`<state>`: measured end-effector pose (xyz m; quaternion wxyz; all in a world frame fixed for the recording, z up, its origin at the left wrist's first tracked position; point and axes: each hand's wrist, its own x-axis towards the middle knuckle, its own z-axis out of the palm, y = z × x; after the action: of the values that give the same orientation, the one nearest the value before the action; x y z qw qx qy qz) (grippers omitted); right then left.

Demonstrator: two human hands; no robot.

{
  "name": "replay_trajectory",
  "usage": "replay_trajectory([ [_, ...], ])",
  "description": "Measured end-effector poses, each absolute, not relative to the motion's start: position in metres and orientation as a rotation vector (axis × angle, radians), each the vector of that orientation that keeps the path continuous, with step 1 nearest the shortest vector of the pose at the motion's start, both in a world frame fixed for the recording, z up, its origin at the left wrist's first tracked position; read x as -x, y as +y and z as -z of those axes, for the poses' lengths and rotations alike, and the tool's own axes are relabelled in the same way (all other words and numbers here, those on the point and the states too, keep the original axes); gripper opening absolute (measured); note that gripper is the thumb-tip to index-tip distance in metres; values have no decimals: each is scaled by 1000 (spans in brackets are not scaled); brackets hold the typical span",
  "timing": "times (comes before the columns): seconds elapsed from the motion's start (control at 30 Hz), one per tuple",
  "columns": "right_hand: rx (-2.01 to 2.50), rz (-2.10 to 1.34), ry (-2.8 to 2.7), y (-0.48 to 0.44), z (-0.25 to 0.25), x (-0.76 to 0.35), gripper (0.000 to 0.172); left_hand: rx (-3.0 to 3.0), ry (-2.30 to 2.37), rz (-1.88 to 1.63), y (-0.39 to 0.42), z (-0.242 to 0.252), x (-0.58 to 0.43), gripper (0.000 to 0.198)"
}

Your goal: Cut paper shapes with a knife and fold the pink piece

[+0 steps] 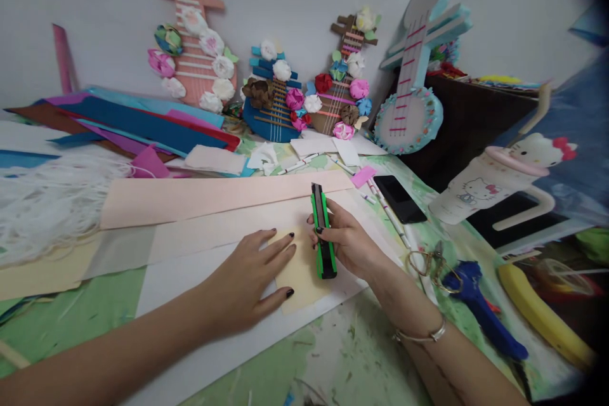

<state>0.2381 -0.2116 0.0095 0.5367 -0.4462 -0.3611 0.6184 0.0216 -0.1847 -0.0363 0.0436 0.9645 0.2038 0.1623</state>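
My right hand (349, 238) grips a green and black box cutter (323, 231), held upright with its tip pointing away from me. Flat under my left hand (254, 279) lies a pale yellow piece of paper (304, 295), and the fingers are spread across its left side. That piece rests on a large white sheet (200, 342). Just beyond my hands, a long peach paper strip (214, 200) stretches from left to right, with a paler strip (190, 235) in front of it.
At the right are a phone (399, 198), gold-handled scissors (435, 266), a blue glue gun (485, 311), a banana (542, 314) and a tumbler (485, 187). White string (57, 203) piles up at the left. Flower-decorated paper instruments (200, 70) lean against the wall behind coloured sheets (143, 124).
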Motion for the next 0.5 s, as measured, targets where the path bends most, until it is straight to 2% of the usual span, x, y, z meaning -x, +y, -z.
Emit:
replay_trajectory([
  [0.1, 1076, -1459, -854, -212, -10, -238, 55, -2943, 627, -488, -185, 36, -22, 55],
  [0.23, 1083, -1396, -807, -211, -16, -243, 73, -2920, 647, -455, -185, 32, -23, 54],
  [0.27, 1070, -1363, -781, -210, -18, -246, 69, -2915, 654, -442, -185, 30, -24, 54],
  [0.37, 957, -1278, -683, -207, -24, -257, 39, -2916, 664, -388, -186, 25, -26, 54],
  [0.5, 801, -1201, -675, -205, -27, -268, 33, -2930, 620, -304, -186, 17, -30, 56],
])
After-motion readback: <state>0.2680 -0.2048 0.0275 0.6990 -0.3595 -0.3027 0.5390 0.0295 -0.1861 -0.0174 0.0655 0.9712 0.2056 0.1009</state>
